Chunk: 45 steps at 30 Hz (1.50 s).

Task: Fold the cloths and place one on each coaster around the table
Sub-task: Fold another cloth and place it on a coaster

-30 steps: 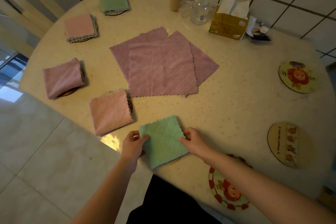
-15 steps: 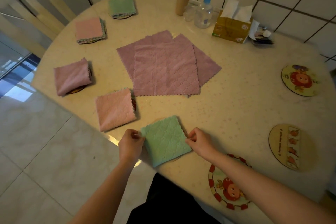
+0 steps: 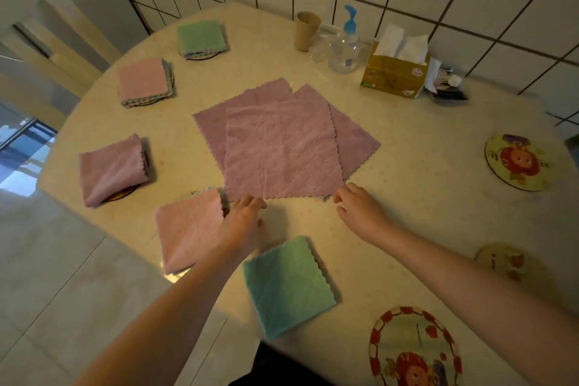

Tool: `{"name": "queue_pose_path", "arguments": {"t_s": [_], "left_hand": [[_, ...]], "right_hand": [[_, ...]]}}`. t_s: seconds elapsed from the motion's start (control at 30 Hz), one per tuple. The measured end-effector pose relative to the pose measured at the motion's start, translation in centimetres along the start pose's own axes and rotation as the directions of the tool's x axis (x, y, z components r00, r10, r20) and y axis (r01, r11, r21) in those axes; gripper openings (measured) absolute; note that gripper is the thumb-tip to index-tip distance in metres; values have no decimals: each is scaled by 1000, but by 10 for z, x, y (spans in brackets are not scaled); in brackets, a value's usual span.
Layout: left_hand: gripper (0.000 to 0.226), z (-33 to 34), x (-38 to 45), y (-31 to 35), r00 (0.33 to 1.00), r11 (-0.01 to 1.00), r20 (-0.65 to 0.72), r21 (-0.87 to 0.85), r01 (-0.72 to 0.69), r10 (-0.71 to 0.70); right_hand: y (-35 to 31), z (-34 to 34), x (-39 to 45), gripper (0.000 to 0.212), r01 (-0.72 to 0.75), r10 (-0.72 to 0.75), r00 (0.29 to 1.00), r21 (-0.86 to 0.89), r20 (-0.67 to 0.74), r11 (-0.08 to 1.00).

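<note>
Three unfolded purple cloths lie overlapped at the centre of the round table (image 3: 423,197); the top purple cloth (image 3: 282,150) lies flat, its near edge facing the person. Both hands sit at that near edge. The left hand (image 3: 242,222) is at the near left corner, fingers curled and close together, fingertips touching or just at the cloth edge; whether they pinch it cannot be told. The right hand (image 3: 360,210) is at the near right corner, fingers bent loosely toward the corner; a grip is not confirmed.

Five folded cloths lie around the left and near rim of the table. The folded green cloth (image 3: 288,285) lies nearest the person, between the two forearms, covering its coaster almost fully. The folded pink cloth (image 3: 188,229) lies just left of the left hand, partly hidden by the left wrist. A folded purple cloth (image 3: 112,169) rests on a coaster further left. A second pink cloth (image 3: 144,80) and a second green cloth (image 3: 200,37) sit on coasters at the far left.

Three coasters are uncovered: the near coaster (image 3: 413,348), the right coaster (image 3: 501,260) and the far right coaster (image 3: 517,163).

Against the tiled wall stand a cup (image 3: 307,30), a pump bottle (image 3: 346,44) and a tissue box (image 3: 394,75).
</note>
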State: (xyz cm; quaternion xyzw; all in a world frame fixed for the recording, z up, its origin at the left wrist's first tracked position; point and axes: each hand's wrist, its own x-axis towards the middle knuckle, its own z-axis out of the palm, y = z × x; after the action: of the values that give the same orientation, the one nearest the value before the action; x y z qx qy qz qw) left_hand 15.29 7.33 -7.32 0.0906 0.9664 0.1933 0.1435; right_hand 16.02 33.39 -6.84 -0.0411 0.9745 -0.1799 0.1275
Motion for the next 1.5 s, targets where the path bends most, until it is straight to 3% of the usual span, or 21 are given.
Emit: {"name": "queue_pose_path", "arguments": {"t_s": [0.27,0.6,0.73,0.87,0.97,1.17,1.37,1.5], "left_hand": [[46,1,51,-12,974,948,133,240,-211,183],[51,-6,70,-37,942,870,98,364,-334,321],[39,-9,76,-39,943,872,104,358,-333,317],[43,-10,77,-37,953,904,83,302,-302,291],[35,-16,83,-37,966,931,-9,271,-245,258],[26,-51,109,-29,960,997,-278,-56,-50,33],[33,-102,140,22,930,908,-359,-410,-85,-75],[34,-124,136,85,891,885,-453,-424,-193,-23]], "right_hand": [[19,8,48,27,170,-146,985,-351,95,921],[30,6,66,23,231,-191,971,-342,146,911],[20,-11,71,5,161,-144,986,-235,86,958],[4,-40,81,11,73,-78,996,-115,-44,991],[-10,-62,93,11,40,-36,995,44,-91,998],[-25,-95,111,9,20,92,953,364,-287,931],[-18,-149,113,6,169,83,871,452,-485,876],[10,-188,81,21,253,85,771,426,-631,868]]}}
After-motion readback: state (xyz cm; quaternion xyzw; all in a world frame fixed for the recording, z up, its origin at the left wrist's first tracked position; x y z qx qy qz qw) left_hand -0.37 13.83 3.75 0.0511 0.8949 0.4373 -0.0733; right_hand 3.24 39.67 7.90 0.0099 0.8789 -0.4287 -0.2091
